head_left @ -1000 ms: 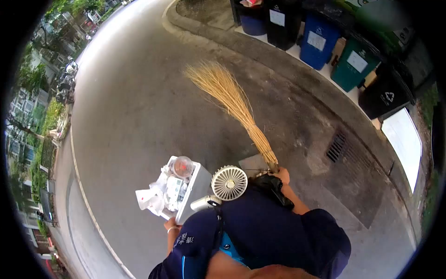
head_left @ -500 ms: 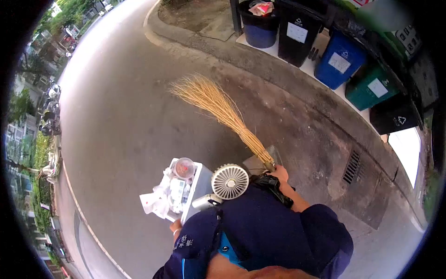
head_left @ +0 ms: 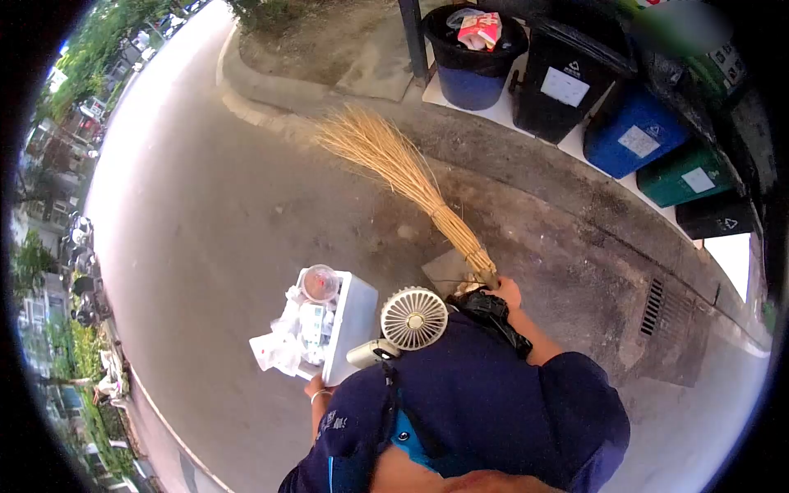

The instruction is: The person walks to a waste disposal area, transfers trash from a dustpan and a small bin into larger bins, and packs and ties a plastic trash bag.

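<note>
My left hand grips the lower edge of a white foam box, its fingers partly hidden by the box. The box is filled with white plastic bags and a clear round container. My right hand is closed around the handle end of a straw broom, whose bristles spread forward. A black plastic bag lies against that wrist, and a flat dustpan-like piece shows beside the broom's handle. A handheld fan hangs at my chest between the two.
A round bin with rubbish on top, a black bin, a blue bin and a green bin line the kerb. A drain grate lies at the right. Parked scooters stand far left.
The bins, kerb and drain grate have shifted in view, with the round bin now larger and nearer. Both hands keep their hold, and the broom has swung slightly to the right.
</note>
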Tool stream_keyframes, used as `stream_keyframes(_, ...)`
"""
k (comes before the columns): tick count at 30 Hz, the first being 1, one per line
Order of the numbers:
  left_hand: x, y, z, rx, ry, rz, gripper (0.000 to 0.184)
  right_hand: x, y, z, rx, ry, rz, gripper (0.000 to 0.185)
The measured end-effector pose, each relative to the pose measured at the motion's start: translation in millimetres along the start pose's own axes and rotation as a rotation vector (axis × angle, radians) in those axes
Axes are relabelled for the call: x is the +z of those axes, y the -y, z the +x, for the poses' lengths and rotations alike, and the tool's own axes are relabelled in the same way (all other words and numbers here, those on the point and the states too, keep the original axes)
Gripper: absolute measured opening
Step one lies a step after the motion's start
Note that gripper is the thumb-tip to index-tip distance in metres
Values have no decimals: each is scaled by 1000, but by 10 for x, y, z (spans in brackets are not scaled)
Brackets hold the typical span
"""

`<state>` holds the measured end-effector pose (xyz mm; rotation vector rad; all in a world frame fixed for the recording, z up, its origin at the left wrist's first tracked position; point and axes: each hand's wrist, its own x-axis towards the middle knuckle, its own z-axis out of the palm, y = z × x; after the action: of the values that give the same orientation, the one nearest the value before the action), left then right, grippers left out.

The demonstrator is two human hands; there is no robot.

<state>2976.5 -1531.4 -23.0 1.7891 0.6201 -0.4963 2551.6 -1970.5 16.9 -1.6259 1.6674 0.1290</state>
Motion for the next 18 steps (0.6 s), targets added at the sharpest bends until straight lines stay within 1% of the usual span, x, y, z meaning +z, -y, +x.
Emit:
stream_keyframes(1, 103, -101, 56, -13, 14, -4, 33, -15, 51, -3, 11, -8, 0, 64)
stream_keyframes(3, 300, -281, 190, -32, 37, 1, 32, -24, 122, -25, -38, -200, 35, 61)
stream_keyframes(7, 693, -601, 636, -78, 93, 25, 31, -184, 235, 22, 9, -181, 16, 62)
stream_keyframes(10, 1088, -924, 1063, 26, 113, 208, 30, -276, 582, -33, 168, -247, 68, 62)
stream_keyframes(11, 1229, -1037, 1174, 77, 113, 292, 30, -295, 714, -13, 184, -253, 77, 62)
stream_keyframes(14, 1597, -1579, 895, 92, 140, 268, 37, -459, 1029, 42, 180, -284, 75, 49)
stream_keyframes(15, 1720, -1801, 665, 114, 126, 276, 39, -437, 1030, 84, 183, -278, 71, 49)
stream_keyframes(17, 1966, -2151, 303, 166, 81, 262, 45, -284, 861, 182, 170, -251, 113, 47)
stream_keyframes(18, 1987, -2154, 583, 116, 187, 188, 44, -63, 645, 203, 223, -218, 123, 47)
